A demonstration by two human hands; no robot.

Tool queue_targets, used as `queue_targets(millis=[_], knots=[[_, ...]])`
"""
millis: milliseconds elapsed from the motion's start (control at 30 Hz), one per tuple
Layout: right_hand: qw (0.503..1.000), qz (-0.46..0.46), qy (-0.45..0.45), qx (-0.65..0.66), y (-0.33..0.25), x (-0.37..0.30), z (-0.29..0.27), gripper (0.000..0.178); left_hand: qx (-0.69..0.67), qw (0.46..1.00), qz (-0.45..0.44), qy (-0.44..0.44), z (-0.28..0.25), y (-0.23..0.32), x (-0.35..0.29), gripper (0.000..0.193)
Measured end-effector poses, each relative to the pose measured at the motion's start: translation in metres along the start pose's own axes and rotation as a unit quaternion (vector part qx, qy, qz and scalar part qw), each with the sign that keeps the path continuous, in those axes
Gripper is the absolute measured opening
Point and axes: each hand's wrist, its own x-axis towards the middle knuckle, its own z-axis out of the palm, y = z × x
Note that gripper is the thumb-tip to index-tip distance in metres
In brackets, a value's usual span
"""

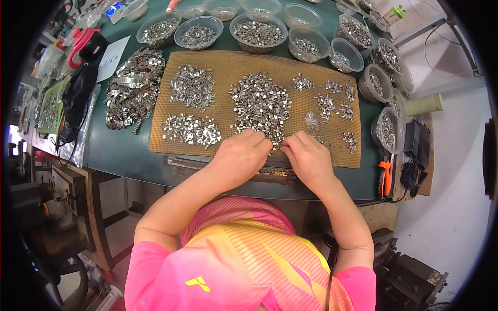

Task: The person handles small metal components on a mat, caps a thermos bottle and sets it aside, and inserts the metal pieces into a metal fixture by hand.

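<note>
Just beyond both hands (277, 155) lies the central metal-piece pile (261, 106).

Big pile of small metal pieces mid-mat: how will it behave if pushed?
The central pile is loose, separate shiny pieces, so it would likely spread rather than slide as one. The woven mat probably adds grip. Pieces look flat, so unlikely to roll.

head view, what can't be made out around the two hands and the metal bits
- Left hand and right hand: fingertips curl under, so whether either pinches a piece is hidden by the hands themselves.
- Central pile of small silver metal pieces: each piece is too small to tell its shape.
- Dark slotted tool at the brown woven mat's near edge: partly covered by both hands.
</note>
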Motion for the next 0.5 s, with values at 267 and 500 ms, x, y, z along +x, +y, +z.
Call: queue_targets(millis=[267,500], knots=[[0.997,-0.032,-0.002,0.066,-0.010,-0.009,-0.011,0.012,-0.173,0.981,-0.085,0.026,-0.015,-0.003,-0.012,0.011],[0.988,-0.073,-0.036,0.134,-0.026,-0.017,-0.009,0.015,-0.254,0.954,-0.157,0.006,-0.028,-0.007,-0.027,0.016]])
